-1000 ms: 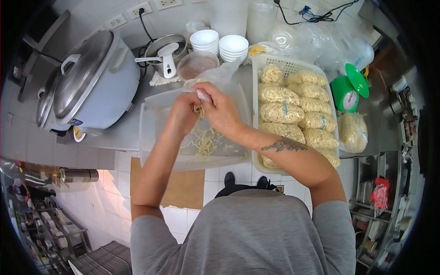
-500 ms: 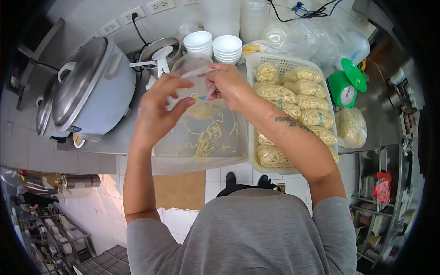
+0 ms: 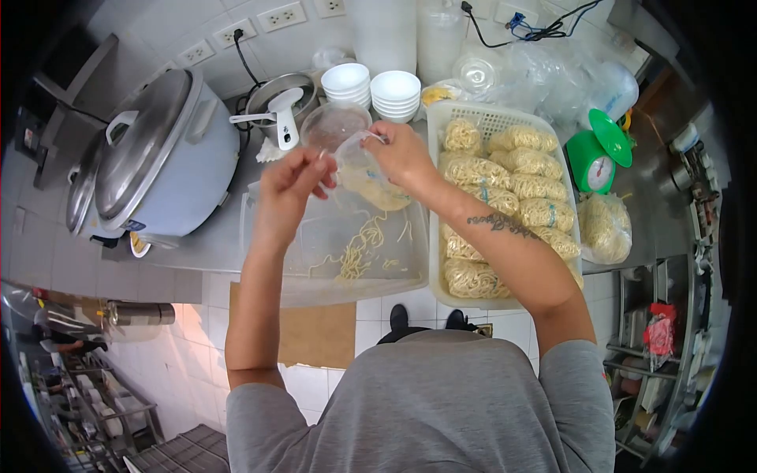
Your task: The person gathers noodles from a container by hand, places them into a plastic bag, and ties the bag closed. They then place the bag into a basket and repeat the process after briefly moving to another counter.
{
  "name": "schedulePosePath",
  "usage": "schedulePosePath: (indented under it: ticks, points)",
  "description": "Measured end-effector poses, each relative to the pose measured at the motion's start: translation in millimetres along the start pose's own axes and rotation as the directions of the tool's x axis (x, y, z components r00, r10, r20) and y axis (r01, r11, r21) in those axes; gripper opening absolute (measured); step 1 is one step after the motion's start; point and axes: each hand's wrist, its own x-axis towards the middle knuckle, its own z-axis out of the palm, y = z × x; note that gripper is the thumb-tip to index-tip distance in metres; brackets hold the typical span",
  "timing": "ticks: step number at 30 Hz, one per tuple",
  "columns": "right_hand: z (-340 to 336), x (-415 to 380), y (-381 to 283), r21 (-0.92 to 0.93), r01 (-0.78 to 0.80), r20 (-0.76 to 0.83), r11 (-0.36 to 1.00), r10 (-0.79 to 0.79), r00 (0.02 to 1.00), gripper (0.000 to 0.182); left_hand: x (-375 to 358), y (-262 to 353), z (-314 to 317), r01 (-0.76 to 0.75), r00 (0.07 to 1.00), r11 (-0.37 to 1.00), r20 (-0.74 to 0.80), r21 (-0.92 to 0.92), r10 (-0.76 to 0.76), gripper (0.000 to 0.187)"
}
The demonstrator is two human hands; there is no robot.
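My right hand (image 3: pixel 400 162) grips the gathered top of a clear plastic bag (image 3: pixel 364 172) with pale yellow noodles in its lower part. The bag hangs tilted above a translucent plastic tub (image 3: pixel 296 272), where loose noodles (image 3: pixel 363 248) lie scattered. Close to the bag's left side, my left hand (image 3: pixel 293 188) has thumb and fingers pinched together; what they hold, if anything, is too small to make out. Right of the tub stands a white perforated basket (image 3: pixel 434 272) filled with bagged noodles (image 3: pixel 477 169).
At left sits a large lidded cooker (image 3: pixel 169 173). Behind the tub are a round clear container (image 3: pixel 335 122), a metal pot (image 3: pixel 276 87) with a white scoop (image 3: pixel 285 118), and stacked white bowls (image 3: pixel 394 91). A green scale (image 3: pixel 593 165) and another noodle bag (image 3: pixel 605 229) stand right.
My left hand has closed from spread fingers into a pinch and moved slightly right and down. The bag has swung to the right, with my right hand still gripping its top.
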Motion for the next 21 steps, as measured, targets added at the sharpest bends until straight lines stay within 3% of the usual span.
schedulePosePath:
  ticks: [4,5,8,9,11,14,16,19,21]
  points:
    - [2,-2,1,0.006,0.017,0.005,1.000,-0.017,1.000,0.022,18,22,29,-0.187,0.977,0.925,0.157,0.330,0.141,0.012]
    - [1,-1,3,0.026,0.034,-0.004,0.999,-0.034,0.999,0.023,27,9,29,-0.451,0.893,0.726,0.280,0.519,0.353,0.011]
    - [-13,-2,-6,0.034,-0.012,-0.012,0.999,0.013,1.000,0.024,25,15,26,-0.508,0.803,0.540,0.142,0.671,0.579,0.015]
    - [-17,-2,-7,0.036,-0.038,-0.004,0.999,0.038,0.999,0.025,19,20,19,-0.352,0.917,0.669,0.098,0.654,0.387,0.023]
    - [-25,-2,-6,0.040,-0.092,0.010,0.995,0.092,0.996,0.026,12,1,8,-0.184,0.983,0.794,0.117,0.579,0.142,0.027]
    - [-26,-3,-3,0.079,-0.076,0.012,0.994,0.076,0.997,0.028,15,-70,8,0.162,0.953,0.900,0.172,0.405,-0.249,0.032]
    - [-23,-1,1,-0.011,0.001,-0.023,1.000,-0.001,1.000,0.026,20,-86,18,0.362,0.881,0.921,0.272,0.143,-0.388,0.030]
    - [-23,1,4,-0.145,0.102,-0.081,0.984,-0.115,0.990,0.024,25,-64,12,0.245,0.965,0.969,0.105,-0.027,-0.241,0.022]
    - [-24,0,0,-0.190,0.126,-0.091,0.974,-0.145,0.985,0.024,26,-20,17,0.080,0.996,0.993,0.043,-0.092,-0.076,0.016]
